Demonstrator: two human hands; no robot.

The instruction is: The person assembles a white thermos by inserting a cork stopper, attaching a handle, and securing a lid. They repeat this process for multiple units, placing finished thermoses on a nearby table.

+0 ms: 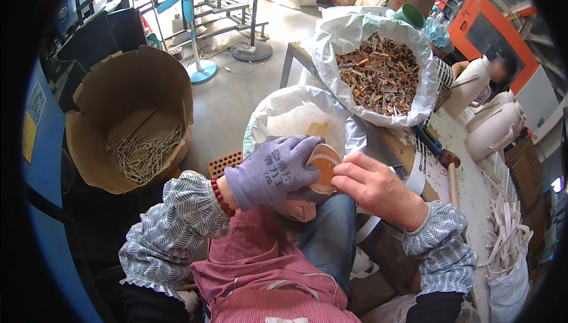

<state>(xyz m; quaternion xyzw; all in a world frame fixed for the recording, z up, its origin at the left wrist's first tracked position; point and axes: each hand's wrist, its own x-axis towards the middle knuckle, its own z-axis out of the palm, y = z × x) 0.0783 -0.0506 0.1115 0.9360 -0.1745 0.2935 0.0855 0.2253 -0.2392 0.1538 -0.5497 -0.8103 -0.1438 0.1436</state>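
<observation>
My left hand (273,168), in a purple-grey work glove, is closed round the side of a round orange-brown plastic piece with a pale rim (323,170). Its face is turned up toward me; whether it is a cup or a lid I cannot tell. My bare right hand (378,190) has its thumb and fingers pinched together at the right edge of that piece. Both hands are over my lap, just in front of an open white sack (349,123) with pale contents. Part of a pink piece (300,209) shows below the left glove.
A big cardboard bin (89,139) with thin pale sticks stands left. Ahead right, a white-lined container (322,57) holds brown scraps. On the right bench lie a wooden-handled hammer (452,175), a pile of pale strips (506,228) and beige jugs (494,131). Another person works behind them.
</observation>
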